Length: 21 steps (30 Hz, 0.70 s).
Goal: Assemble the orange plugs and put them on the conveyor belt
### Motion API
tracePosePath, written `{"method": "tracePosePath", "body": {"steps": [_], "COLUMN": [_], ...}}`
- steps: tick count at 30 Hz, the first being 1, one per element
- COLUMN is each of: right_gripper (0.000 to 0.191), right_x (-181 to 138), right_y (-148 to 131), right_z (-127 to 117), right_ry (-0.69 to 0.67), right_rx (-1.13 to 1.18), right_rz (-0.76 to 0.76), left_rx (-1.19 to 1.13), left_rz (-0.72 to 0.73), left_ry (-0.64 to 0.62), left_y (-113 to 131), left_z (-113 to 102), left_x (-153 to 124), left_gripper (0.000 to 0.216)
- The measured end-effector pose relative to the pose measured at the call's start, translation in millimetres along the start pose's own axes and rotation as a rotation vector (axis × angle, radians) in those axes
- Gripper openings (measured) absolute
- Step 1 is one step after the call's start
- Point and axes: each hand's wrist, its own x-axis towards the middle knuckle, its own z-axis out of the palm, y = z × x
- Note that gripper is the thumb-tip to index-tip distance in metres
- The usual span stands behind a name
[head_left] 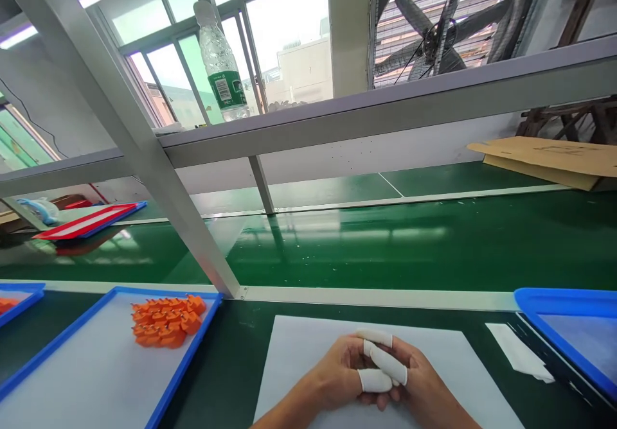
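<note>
My left hand (337, 371) and my right hand (419, 384) meet over a white sheet (299, 358) at the bottom centre. Their fingers are pressed together and overlap, and several fingertips wear white finger cots (383, 368). I cannot make out anything held between them. A pile of small orange parts (166, 323) lies on a blue-rimmed tray (72, 365) to the left, out of touch with both hands.
Another blue tray (569, 313) sits at the right with a white paper scrap (518, 352) beside it. A green conveyor belt (409, 243) runs behind. A diagonal metal strut (144, 153), a shelf with a water bottle (219, 63), and cardboard (549, 159) stand beyond.
</note>
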Motion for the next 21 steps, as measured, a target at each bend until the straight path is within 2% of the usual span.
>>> {"method": "tracePosePath", "body": {"steps": [5,10,17,21], "right_gripper": [0.057,0.051,0.038,0.035], "right_x": [2.5,1.5,-6.0,-7.8], "right_y": [8.8,14.2,0.7,-6.5], "right_z": [-0.7,-0.4,5.1,7.6], "right_ry": [0.024,0.016,0.149,0.140], "right_rx": [-0.041,-0.023,-0.097,-0.116], "right_rz": [-0.014,-0.051,-0.047,-0.072], "left_rx": [0.070,0.074,0.029,0.050], "left_rz": [-0.005,0.010,0.029,0.018], "left_ry": [0.020,0.029,0.047,0.052], "left_y": [-3.9,-7.7,-10.2,-10.6], "left_z": [0.9,0.1,0.1,0.2], "left_x": [0.7,-2.1,-3.4,-1.9], "left_gripper": [0.035,0.030,0.030,0.033]}}
